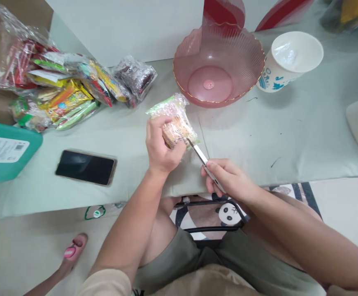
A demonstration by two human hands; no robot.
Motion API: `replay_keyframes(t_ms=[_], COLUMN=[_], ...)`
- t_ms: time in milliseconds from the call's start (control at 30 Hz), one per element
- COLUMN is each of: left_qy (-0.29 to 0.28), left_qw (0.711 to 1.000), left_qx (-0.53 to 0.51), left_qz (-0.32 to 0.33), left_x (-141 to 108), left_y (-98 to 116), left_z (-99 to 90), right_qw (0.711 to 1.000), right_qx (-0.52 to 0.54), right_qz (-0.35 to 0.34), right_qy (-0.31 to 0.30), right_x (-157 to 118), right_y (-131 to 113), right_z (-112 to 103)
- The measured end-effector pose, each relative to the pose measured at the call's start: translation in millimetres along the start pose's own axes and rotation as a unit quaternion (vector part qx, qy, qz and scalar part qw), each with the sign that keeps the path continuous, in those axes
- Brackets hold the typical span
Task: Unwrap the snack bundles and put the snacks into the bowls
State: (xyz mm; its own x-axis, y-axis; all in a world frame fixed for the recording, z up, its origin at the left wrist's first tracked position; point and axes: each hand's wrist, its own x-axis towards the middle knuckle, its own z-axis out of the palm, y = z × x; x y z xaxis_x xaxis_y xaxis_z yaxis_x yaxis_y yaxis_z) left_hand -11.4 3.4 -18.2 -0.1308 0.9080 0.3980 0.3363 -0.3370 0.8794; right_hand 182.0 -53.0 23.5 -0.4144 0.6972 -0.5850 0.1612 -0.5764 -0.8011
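A heap of shiny snack packs point(70, 98) lies on the left above a black phone point(85, 167), both on the pale green cloth point(129, 158). Next, the left hand point(163, 144) is curled tight around a clear snack packet point(177, 119), just in front of the pink bowl point(210, 84), and the right hand point(228, 177) has its fingers closed on a white knife point(201, 154), its tip at the packet's near edge. A white paper cup point(285, 74) stands right of the bowl.
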Motion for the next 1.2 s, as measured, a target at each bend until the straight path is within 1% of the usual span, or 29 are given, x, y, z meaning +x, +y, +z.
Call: replay_keyframes(t_ms=[67, 200, 300, 367, 433, 467, 500, 533, 600, 667, 700, 733, 767, 833, 900, 933, 967, 1000, 1067, 1100, 1133, 1200], left_qy=[0.024, 0.064, 0.084, 0.088, 0.109, 0.125, 0.143, 0.157, 0.164, 0.136, 0.113, 0.088, 0.062, 0.009, -0.044, -0.071, -0.098, -0.127, -0.187, -0.211, -0.228, -0.236], left_qw=[0.999, 0.995, 0.989, 0.982, 0.967, 0.957, 0.947, 0.938, 0.930, 0.936, 0.941, 0.946, 0.951, 0.961, 0.969, 0.972, 0.973, 0.973, 0.966, 0.960, 0.956, 0.954], left_qx=[-0.021, -0.059, -0.092, -0.128, -0.185, -0.215, -0.243, -0.263, -0.277, -0.266, -0.256, -0.246, -0.236, -0.220, -0.201, -0.191, -0.182, -0.175, -0.173, -0.176, -0.179, -0.182], left_qz=[-0.020, -0.037, -0.077, -0.110, -0.138, -0.149, -0.157, -0.164, -0.176, -0.188, -0.191, -0.191, -0.188, -0.169, -0.140, -0.121, -0.100, -0.081, -0.053, -0.045, -0.041, -0.037], left_x=[2.3, 5.8, 8.7, 11.2, 14.8, 16.9, 18.9, 20.7, 22.5, 21.2, 19.6, 17.5, 15.2, 10.6, 6.2, 3.9, 1.5, -1.1, -6.4, -8.8, -10.8, -13.4], left_y=[-2.5, -2.2, -1.8, -2.2, -2.4, -2.2, -1.7, -1.0, 0.7, 1.8, 1.9, 1.5, 0.7, -2.0, -5.6, -7.4, -9.0, -10.3, -11.7, -11.9, -12.0, -12.2], left_z=[-1.6, -0.6, 1.3, 2.7, 3.6, 3.7, 3.3, 2.5, -0.2, -3.2, -4.5, -5.4, -5.9, -5.4, -2.4, -0.1, 2.7, 6.0, 12.7, 15.8, 18.5, 22.0], right_qw=[1.000, 0.998, 0.997, 0.995, 0.989, 0.981, 0.967, 0.945, 0.879, 0.810, 0.783, 0.763, 0.751, 0.739, 0.724, 0.714, 0.706, 0.699, 0.689, 0.685, 0.683, 0.691], right_qx=[-0.021, -0.055, -0.079, -0.098, -0.143, -0.184, -0.238, -0.300, -0.421, -0.508, -0.537, -0.554, -0.563, -0.557, -0.533, -0.519, -0.503, -0.489, -0.471, -0.474, -0.478, -0.473], right_qz=[0.001, 0.000, -0.007, -0.011, -0.034, -0.058, -0.087, -0.116, -0.148, -0.137, -0.127, -0.119, -0.114, -0.122, -0.172, -0.218, -0.279, -0.345, -0.454, -0.478, -0.486, -0.482], right_qy=[-0.001, -0.001, 0.000, 0.000, -0.001, 0.007, 0.029, 0.065, 0.167, 0.258, 0.289, 0.310, 0.326, 0.359, 0.403, 0.415, 0.413, 0.392, 0.312, 0.278, 0.262, 0.259], right_x=[-0.8, -1.5, -1.5, -1.6, -1.9, -2.0, -2.0, -1.9, -1.1, 0.4, 1.3, 2.3, 3.2, 4.9, 6.2, 6.8, 7.6, 8.5, 11.3, 13.1, 15.1, 18.9], right_y=[0.4, 0.4, 1.1, 0.8, -0.8, -1.9, -3.1, -4.1, -5.0, -3.5, -2.0, -0.1, 1.9, 5.5, 7.6, 8.0, 8.3, 8.4, 9.3, 10.2, 11.4, 14.1], right_z=[2.1, 3.4, 3.1, 1.4, -3.1, -6.6, -11.2, -16.6, -29.8, -45.1, -53.1, -61.3, -69.3, -83.6, -91.9, -92.5, -90.2, -85.2, -69.4, -60.5, -52.1, -40.2])
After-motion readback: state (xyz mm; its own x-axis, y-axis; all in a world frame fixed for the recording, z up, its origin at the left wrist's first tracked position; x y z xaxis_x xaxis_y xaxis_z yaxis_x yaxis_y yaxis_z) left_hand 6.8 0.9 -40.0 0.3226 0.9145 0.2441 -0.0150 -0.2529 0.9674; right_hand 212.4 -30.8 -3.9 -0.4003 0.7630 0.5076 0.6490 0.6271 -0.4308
